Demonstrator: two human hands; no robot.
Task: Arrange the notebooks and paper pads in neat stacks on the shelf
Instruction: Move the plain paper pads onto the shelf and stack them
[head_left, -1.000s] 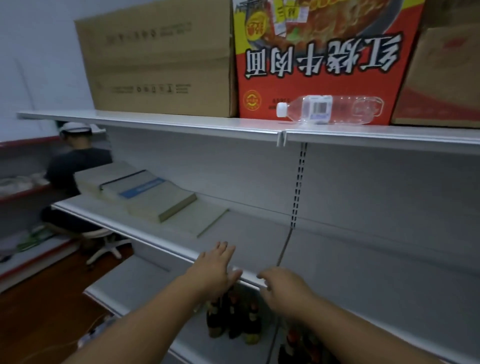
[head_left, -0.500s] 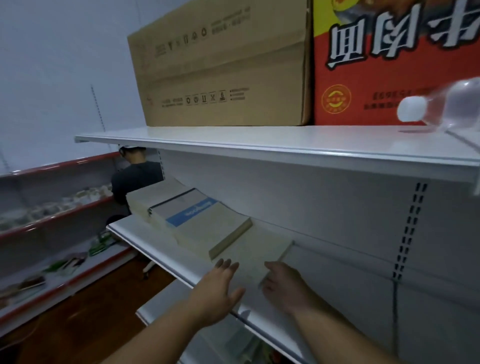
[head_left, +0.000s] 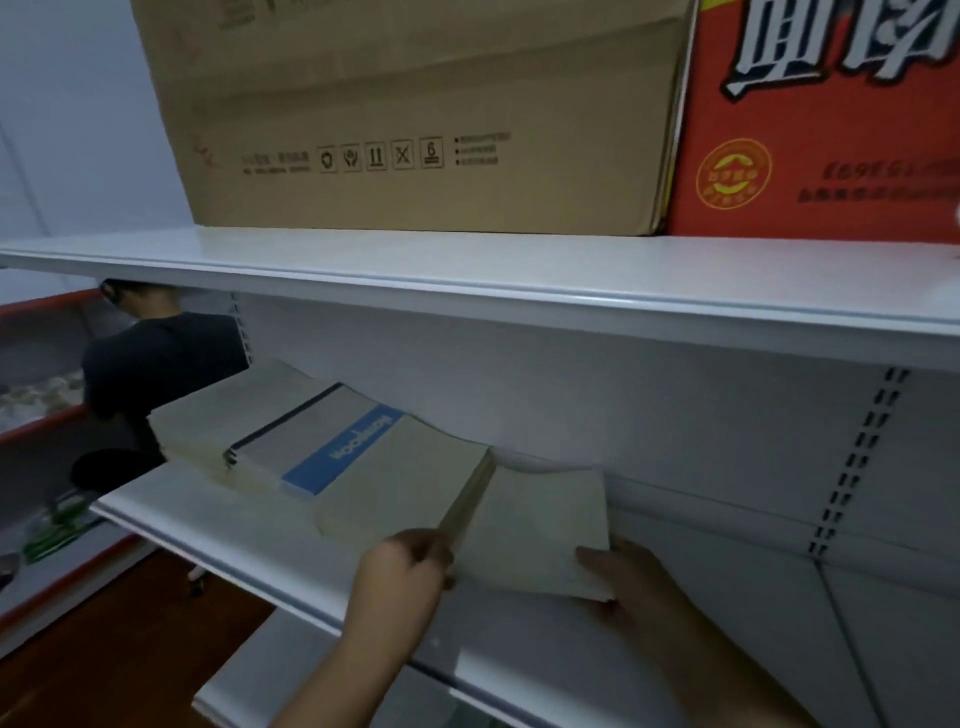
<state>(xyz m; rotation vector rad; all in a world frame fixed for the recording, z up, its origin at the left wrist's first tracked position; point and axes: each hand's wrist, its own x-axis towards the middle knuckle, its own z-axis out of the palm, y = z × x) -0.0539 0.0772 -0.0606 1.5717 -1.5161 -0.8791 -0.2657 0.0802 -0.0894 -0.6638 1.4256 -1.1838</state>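
Note:
On the white middle shelf (head_left: 218, 525) lies a thin pale paper pad (head_left: 540, 525). My left hand (head_left: 400, 571) grips its near left corner and my right hand (head_left: 623, 577) holds its near right corner. Left of the pad a thick stack of pale pads (head_left: 410, 483) lies askew. Further left sits a notebook with a blue band (head_left: 311, 441), overlapped by that stack. It rests on another pale stack (head_left: 208, 421) at the shelf's left end. The far edge of the thin pad curls up against the back panel.
A brown cardboard box (head_left: 415, 114) and a red printed box (head_left: 821, 130) stand on the top shelf (head_left: 467, 270). A person in a dark shirt (head_left: 150, 353) sits past the left end of the shelf. The shelf runs bare to the right of the pad.
The view has moved closer and to the left. Both hands left the shelf's front edge, reached forward and took hold of the thin pad's near corners.

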